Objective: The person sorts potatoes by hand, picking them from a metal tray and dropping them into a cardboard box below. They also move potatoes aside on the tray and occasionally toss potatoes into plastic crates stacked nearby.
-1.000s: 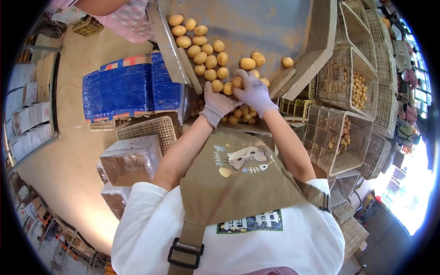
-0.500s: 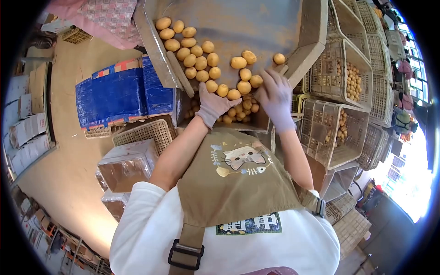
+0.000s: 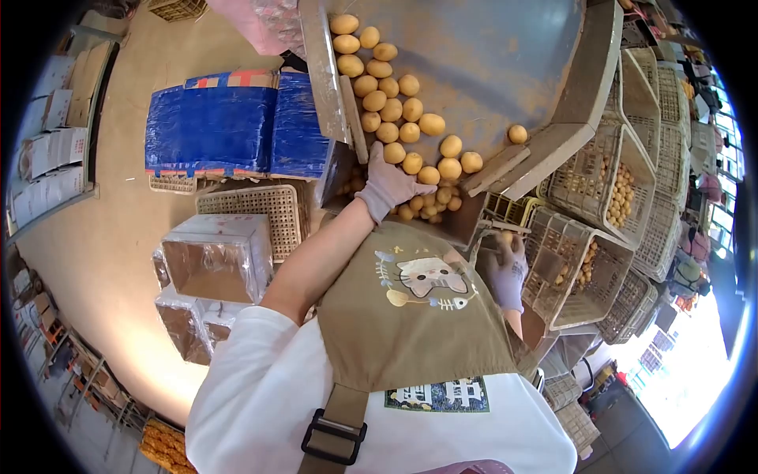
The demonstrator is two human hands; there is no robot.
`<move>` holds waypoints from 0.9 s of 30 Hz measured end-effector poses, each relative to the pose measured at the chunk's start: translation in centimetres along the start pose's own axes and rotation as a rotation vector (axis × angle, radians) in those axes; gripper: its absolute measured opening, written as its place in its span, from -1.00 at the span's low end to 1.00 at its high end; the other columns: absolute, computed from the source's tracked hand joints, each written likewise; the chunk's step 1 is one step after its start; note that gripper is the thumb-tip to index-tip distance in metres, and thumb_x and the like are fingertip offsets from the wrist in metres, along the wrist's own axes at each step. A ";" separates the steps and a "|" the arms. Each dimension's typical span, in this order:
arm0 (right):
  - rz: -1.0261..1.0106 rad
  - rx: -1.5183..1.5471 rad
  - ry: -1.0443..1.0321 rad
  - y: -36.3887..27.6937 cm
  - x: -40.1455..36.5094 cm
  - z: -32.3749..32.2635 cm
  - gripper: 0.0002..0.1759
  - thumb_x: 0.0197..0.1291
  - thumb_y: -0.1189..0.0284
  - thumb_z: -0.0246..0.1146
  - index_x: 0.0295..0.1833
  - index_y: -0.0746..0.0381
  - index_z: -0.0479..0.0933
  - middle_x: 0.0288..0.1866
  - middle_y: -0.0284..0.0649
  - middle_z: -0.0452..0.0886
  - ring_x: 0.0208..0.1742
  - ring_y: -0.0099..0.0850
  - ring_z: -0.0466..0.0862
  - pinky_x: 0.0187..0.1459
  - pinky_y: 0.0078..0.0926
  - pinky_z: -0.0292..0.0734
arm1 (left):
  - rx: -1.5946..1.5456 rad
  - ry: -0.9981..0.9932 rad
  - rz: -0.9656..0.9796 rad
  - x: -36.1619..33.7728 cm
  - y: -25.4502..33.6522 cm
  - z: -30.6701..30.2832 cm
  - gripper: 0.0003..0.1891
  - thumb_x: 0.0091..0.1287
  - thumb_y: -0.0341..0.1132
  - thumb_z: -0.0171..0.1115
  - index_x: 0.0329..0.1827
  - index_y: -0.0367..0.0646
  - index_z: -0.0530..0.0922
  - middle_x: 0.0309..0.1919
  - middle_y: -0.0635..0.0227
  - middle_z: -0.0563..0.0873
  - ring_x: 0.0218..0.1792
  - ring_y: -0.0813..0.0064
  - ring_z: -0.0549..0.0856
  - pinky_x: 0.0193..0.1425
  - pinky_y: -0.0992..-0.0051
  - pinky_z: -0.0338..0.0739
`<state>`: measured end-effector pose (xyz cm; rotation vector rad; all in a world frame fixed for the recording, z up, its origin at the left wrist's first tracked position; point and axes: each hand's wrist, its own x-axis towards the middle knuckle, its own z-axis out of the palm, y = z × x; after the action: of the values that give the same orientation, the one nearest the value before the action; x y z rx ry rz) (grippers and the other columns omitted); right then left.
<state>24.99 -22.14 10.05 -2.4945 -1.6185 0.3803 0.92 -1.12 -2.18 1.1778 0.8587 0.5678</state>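
Observation:
Yellow potatoes [image 3: 388, 110] lie on the worn metal sorting tray [image 3: 497, 63], gathered along its left side and front lip. My left hand [image 3: 387, 182], in a pale glove, is open at the lip with fingers and thumb spread, touching the nearest potatoes. Below it, more potatoes [image 3: 430, 204] fill part of a box under the lip. My right hand [image 3: 505, 272], also gloved, is low at the right beside a yellow crate [image 3: 509, 209]. Its fingers are closed around a small potato [image 3: 506, 236], partly hidden.
Stacked plastic crates [image 3: 580, 272], some with potatoes inside, stand on the right. On the left are a blue-wrapped box [image 3: 209, 130], a beige basket [image 3: 257, 209] and plastic-wrapped cartons [image 3: 213, 261]. A wooden board [image 3: 497, 170] edges the tray's right front.
My right hand has left the tray's front and moved down and right to the yellow crate. My left hand stays at the lip. The view has shifted, and some potatoes have left the front.

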 end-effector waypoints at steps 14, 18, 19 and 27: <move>-0.853 -0.120 0.081 -27.3 23.2 7.8 -0.58 0.24 0.24 0.21 0.20 0.05 0.59 0.25 -0.21 0.58 0.32 -0.18 0.54 0.46 0.22 0.13 | -1.358 0.209 -0.521 -1.2 2.4 -0.5 -0.43 0.53 0.16 -0.15 0.50 0.15 0.27 0.56 0.33 0.23 0.60 0.05 0.14 0.42 -0.55 -0.05; -0.587 -0.339 -0.263 -32.7 25.5 4.7 -0.57 0.26 0.21 0.23 0.25 -0.10 0.56 0.47 -0.21 0.42 0.54 -0.21 0.31 0.47 0.41 -0.01 | -1.477 0.314 -0.567 -1.6 4.5 -1.0 -0.41 0.53 0.22 -0.14 0.54 0.25 0.23 0.56 0.34 0.25 0.59 0.06 0.13 0.41 -0.56 0.01; -0.674 -0.264 -0.106 -32.4 25.7 6.2 -0.55 0.25 0.21 0.24 0.27 -0.10 0.55 0.47 -0.20 0.42 0.54 -0.20 0.31 0.46 0.42 0.00 | -1.501 0.338 -0.585 -1.5 4.7 -0.7 -0.38 0.52 0.26 -0.14 0.55 0.28 0.22 0.58 0.36 0.24 0.60 0.08 0.11 0.43 -0.55 -0.01; -0.823 -0.160 -0.053 -20.4 20.2 7.1 -0.32 0.13 0.19 0.33 0.43 -0.22 0.43 0.50 -0.16 0.36 0.61 -0.02 0.15 0.45 0.41 0.00 | -1.475 0.118 -0.441 -1.2 3.2 -0.6 0.03 0.22 0.63 -0.12 0.66 0.22 0.06 0.62 0.34 0.16 0.57 0.01 0.23 0.48 -0.44 0.06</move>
<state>12.96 4.48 5.78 -1.6723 -2.5622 0.2037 -0.08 -0.72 1.11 -0.3802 0.5191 0.6808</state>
